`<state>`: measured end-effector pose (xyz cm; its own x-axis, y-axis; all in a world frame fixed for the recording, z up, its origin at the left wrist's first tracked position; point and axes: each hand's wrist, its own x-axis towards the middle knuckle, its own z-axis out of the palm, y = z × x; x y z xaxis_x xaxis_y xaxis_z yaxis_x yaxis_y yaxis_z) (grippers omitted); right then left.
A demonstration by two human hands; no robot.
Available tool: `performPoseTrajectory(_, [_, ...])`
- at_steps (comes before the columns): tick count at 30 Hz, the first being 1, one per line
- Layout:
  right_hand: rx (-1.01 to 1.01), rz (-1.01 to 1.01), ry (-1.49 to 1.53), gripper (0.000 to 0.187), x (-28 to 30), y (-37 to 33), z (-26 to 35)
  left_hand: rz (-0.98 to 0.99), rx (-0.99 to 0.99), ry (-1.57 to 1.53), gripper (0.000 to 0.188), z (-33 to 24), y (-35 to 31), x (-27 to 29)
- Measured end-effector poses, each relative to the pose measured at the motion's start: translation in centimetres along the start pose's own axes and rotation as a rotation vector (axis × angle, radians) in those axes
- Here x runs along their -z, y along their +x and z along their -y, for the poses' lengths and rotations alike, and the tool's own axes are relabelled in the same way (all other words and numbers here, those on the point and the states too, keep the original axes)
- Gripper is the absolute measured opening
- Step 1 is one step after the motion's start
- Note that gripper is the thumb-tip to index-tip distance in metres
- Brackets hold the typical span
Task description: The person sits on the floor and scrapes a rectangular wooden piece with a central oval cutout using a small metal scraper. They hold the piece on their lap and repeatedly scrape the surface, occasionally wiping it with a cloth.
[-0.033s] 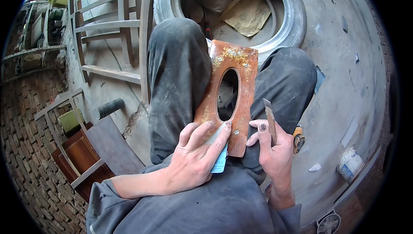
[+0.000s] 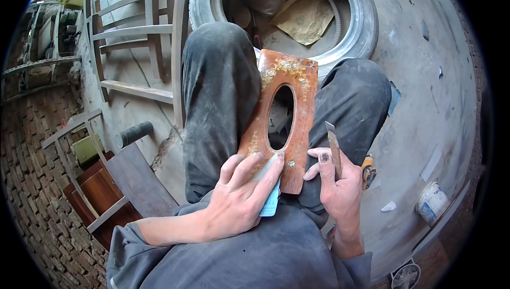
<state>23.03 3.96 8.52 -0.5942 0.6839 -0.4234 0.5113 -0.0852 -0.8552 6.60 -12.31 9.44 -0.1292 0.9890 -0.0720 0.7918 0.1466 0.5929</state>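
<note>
- Two hands at work; we take the orange-brown board as our landmark. It leans between the wearer's knees, oval opening through its middle, gold decoration at both ends.
- Left hand closed over a blue strip, pressing it to the near part of the board, just below the oval. We see the strip's blue end jutting past the board's near edge.
- Right hand, apart from the left, clamped on a flat-bladed tool that points up, right of the board and clear of it. We cannot tell whether its fingertips touch the board's edge.
- Dark, dusty trousers flank the board on either side.
- Beyond the board we note a tyre, brown paper lying inside its ring.
- Well left of the board: a wooden frame and a dark cylinder.
- Well right of the board: a white bucket.
</note>
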Motion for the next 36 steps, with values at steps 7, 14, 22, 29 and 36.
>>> performPoseTrajectory(7, [-0.015,0.007,-0.007,0.026,0.1,0.0,0.1,0.024,0.009,-0.012,0.076,-0.3,-0.4,0.4])
performPoseTrajectory(14, [-0.024,0.008,-0.005,0.026,0.1,0.1,0.2,0.026,0.032,-0.038,0.072,-0.1,-0.3,0.5])
performPoseTrajectory(22, [-0.014,-0.002,0.021,0.025,0.0,0.1,0.0,0.001,0.006,-0.016,0.072,0.0,0.3,0.1])
performPoseTrajectory(29, [-0.043,0.023,0.01,0.024,0.2,0.1,0.4,0.037,0.028,-0.046,0.073,-0.3,-0.1,0.8])
performPoseTrajectory(36, [-0.033,0.017,0.026,0.025,0.1,0.2,0.4,0.04,0.039,-0.093,0.069,-0.2,0.2,0.4])
